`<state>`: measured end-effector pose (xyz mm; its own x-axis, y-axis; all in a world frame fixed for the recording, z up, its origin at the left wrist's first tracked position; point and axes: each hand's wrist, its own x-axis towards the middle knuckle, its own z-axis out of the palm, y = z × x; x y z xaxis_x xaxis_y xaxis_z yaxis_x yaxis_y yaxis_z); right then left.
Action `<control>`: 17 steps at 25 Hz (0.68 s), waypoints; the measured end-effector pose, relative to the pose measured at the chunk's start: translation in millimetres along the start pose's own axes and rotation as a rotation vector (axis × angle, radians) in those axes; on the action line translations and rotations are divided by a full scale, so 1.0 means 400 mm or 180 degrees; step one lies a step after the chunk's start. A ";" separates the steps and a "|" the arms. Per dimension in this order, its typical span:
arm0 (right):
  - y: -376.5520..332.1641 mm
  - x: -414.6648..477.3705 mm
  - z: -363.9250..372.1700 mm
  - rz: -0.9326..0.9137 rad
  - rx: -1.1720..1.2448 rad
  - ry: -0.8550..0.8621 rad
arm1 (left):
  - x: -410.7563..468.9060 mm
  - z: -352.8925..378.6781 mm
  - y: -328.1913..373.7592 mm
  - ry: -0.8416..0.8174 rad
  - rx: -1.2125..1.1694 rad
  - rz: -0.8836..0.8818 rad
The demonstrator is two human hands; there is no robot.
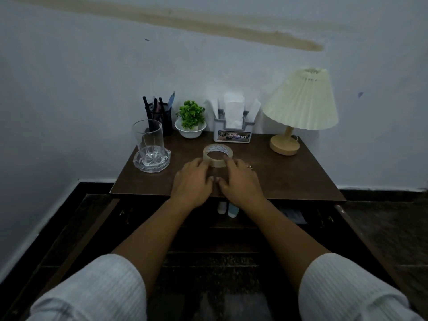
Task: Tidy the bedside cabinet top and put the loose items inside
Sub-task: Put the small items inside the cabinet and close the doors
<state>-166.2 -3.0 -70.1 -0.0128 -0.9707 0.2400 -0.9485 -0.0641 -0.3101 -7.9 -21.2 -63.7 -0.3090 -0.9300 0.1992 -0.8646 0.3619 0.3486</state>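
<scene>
Fingers (202, 162) touching tape roll (218, 148), left hand (193, 179), right hand (240, 179) flat

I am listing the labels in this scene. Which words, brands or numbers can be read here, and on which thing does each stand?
"OPEL": on the front label of the tissue holder; the rest of that label is too blurred to read.
Tape roll: there is print on its inner ring, too small to read.
No other text is visible.
</scene>
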 end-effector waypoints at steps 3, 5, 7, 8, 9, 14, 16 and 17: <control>0.008 0.045 0.018 -0.0016 -0.0278 -0.0131 | 0.034 0.027 -0.011 -0.0130 0.0126 -0.0130; 0.010 0.054 0.010 -0.0061 -0.0398 -0.0164 | 0.050 0.033 -0.018 -0.0163 0.0127 -0.0109; 0.009 0.046 -0.005 -0.0079 -0.0318 -0.0151 | 0.052 0.026 -0.026 -0.0084 -0.0090 -0.0035; 0.006 0.036 -0.014 -0.0103 -0.0265 -0.0160 | 0.045 0.018 -0.029 -0.0009 -0.0239 0.0015; 0.001 0.021 -0.024 -0.0146 -0.0217 -0.0188 | 0.032 0.006 -0.033 0.0061 -0.0378 0.0053; -0.022 -0.109 -0.078 -0.0524 -0.0009 -0.0315 | -0.099 -0.091 -0.036 0.0080 -0.0776 -0.0113; -0.033 -0.167 -0.100 -0.0653 0.0029 -0.0412 | -0.160 -0.125 -0.040 -0.0026 -0.0987 -0.0067; -0.038 -0.190 -0.108 -0.0731 0.0001 -0.0441 | -0.185 -0.135 -0.043 -0.0100 -0.1069 -0.0023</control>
<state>-164.5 81.9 -43.9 0.2463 -0.9531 0.1760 -0.9214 -0.2866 -0.2624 51.3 44.8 -35.1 -0.3200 -0.9322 0.1691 -0.6894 0.3516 0.6333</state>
